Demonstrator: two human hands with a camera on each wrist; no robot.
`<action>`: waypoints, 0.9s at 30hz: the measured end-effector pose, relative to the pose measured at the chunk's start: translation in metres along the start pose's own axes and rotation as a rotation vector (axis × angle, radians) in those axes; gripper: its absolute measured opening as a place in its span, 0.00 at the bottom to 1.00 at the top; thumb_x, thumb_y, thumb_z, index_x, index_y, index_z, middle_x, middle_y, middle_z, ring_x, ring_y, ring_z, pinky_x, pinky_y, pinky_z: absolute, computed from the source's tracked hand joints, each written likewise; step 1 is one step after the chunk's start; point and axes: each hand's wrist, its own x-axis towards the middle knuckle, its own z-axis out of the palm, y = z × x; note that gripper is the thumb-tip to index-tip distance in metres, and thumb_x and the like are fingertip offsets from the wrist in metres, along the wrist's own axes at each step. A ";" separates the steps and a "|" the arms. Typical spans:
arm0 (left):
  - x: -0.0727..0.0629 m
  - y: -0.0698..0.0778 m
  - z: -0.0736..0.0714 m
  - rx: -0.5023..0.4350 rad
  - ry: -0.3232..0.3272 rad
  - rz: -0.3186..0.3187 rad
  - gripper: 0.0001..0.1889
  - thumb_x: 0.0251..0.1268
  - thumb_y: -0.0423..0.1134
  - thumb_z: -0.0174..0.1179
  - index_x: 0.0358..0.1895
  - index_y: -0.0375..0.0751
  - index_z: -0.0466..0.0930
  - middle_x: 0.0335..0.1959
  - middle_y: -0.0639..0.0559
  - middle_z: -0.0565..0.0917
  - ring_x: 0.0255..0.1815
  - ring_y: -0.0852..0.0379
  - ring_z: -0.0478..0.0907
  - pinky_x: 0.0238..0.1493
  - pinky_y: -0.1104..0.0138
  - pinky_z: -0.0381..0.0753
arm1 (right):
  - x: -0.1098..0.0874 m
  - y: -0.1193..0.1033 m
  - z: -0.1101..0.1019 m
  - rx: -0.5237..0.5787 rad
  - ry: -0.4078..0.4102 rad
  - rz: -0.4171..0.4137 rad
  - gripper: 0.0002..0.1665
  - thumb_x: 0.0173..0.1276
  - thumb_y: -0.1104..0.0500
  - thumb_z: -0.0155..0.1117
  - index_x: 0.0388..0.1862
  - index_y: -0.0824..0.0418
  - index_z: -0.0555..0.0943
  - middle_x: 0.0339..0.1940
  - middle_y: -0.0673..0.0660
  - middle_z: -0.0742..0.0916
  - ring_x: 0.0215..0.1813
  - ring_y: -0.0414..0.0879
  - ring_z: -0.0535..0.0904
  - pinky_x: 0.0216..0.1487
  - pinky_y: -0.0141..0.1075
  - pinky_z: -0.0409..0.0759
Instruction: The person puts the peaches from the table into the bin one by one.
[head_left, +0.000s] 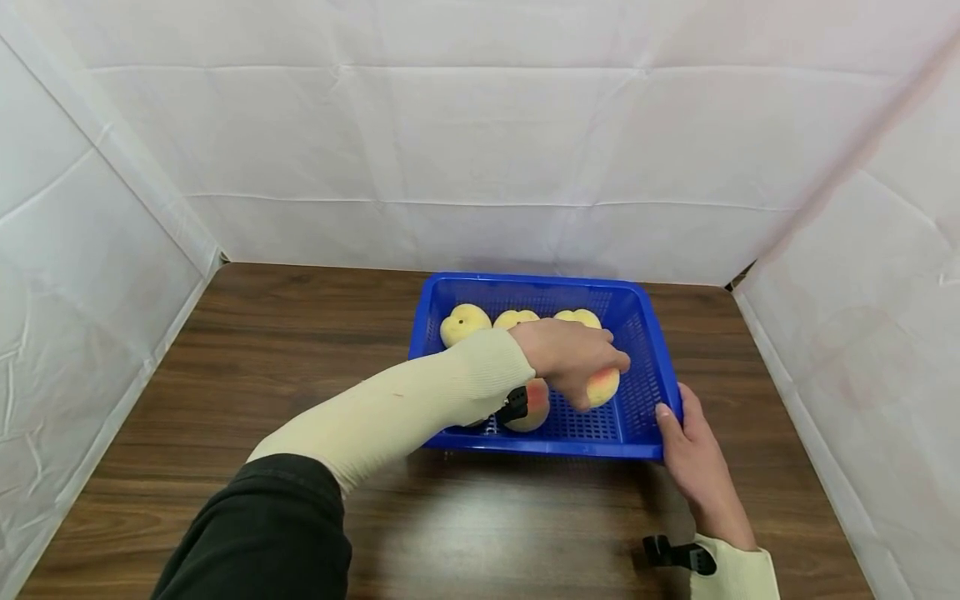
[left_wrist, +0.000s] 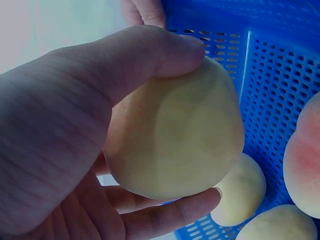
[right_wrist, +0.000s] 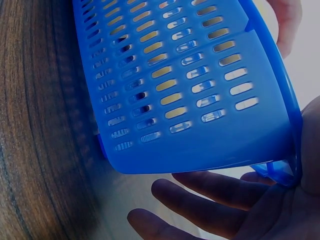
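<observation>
My left hand (head_left: 568, 357) reaches over the blue plastic basket (head_left: 540, 448) and grips a yellow peach (head_left: 603, 388) with a red blush. In the left wrist view the thumb lies across the top of this peach (left_wrist: 175, 135) and the fingers curl beneath it. Several more peaches lie in the basket, one at the back left (head_left: 465, 322) and a redder one (head_left: 536, 407) near the front, partly behind the left wrist. My right hand (head_left: 697, 458) holds the basket's right front corner, thumb over the rim, fingers along the outside of the slotted wall (right_wrist: 200, 145).
The basket stands on a dark wood-grain table (head_left: 315, 333), near its back edge. White sheets hang at the back (head_left: 480, 150) and on both sides. A black strap (head_left: 678, 555) circles the right wrist.
</observation>
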 end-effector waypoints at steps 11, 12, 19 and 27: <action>0.007 0.006 -0.003 0.035 0.010 0.018 0.34 0.68 0.53 0.67 0.76 0.56 0.68 0.64 0.53 0.77 0.55 0.59 0.75 0.58 0.65 0.80 | -0.002 0.000 0.000 0.001 0.000 0.011 0.41 0.87 0.43 0.32 0.88 0.53 0.34 0.84 0.71 0.58 0.77 0.69 0.64 0.75 0.72 0.61; 0.008 0.006 -0.004 0.034 0.011 0.017 0.34 0.68 0.53 0.67 0.76 0.56 0.68 0.65 0.53 0.77 0.55 0.59 0.75 0.58 0.65 0.80 | -0.003 0.000 0.000 0.002 0.000 0.012 0.41 0.87 0.43 0.33 0.88 0.54 0.34 0.84 0.71 0.58 0.77 0.69 0.64 0.76 0.71 0.61; 0.011 0.008 -0.001 0.038 0.018 0.009 0.34 0.68 0.54 0.66 0.76 0.58 0.68 0.65 0.53 0.77 0.54 0.59 0.75 0.56 0.64 0.82 | -0.005 -0.001 0.001 0.010 0.000 0.018 0.40 0.88 0.45 0.33 0.88 0.54 0.34 0.84 0.72 0.58 0.77 0.69 0.64 0.76 0.71 0.61; 0.014 0.006 0.006 0.018 -0.022 -0.029 0.35 0.69 0.55 0.66 0.77 0.60 0.67 0.65 0.54 0.76 0.54 0.59 0.74 0.57 0.63 0.81 | -0.006 -0.002 0.003 0.014 -0.001 0.012 0.40 0.88 0.45 0.33 0.88 0.54 0.34 0.84 0.71 0.58 0.78 0.69 0.64 0.76 0.71 0.61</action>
